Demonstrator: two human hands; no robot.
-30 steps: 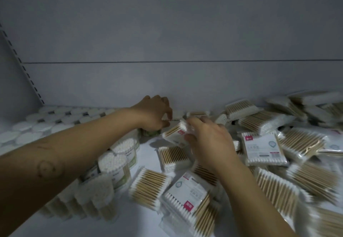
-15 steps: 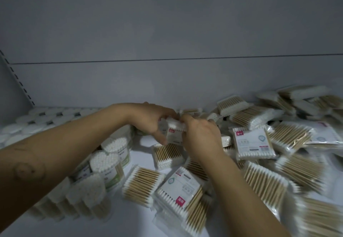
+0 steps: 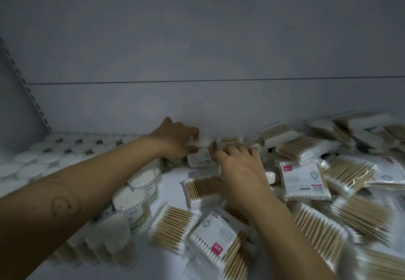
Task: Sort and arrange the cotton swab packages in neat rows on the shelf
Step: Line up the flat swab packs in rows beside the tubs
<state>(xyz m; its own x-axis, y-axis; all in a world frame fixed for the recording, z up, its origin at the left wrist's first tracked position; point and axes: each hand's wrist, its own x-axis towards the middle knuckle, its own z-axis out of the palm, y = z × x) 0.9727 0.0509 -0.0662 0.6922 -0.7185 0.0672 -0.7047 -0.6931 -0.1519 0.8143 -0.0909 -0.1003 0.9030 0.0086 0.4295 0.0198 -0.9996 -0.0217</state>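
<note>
My left hand [image 3: 177, 140] pinches the upright package [image 3: 200, 159] at the rear of the shelf [image 3: 173, 177]; my right hand [image 3: 240, 170] flanks its right edge, grip indiscernible.

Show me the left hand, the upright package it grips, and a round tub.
left hand [image 3: 175, 142], head view, back of the hand.
package [image 3: 199, 159], head view, white label face.
tub [image 3: 131, 197], head view, swab tips at its top.

Only one camera looks at this place. It sits on the person's head, in front of the shelf [image 3: 173, 176] and above it, and looks forward and down. It is very near the shelf. The back wall [image 3: 197, 38] of the shelf fills the top half of the view.
</note>
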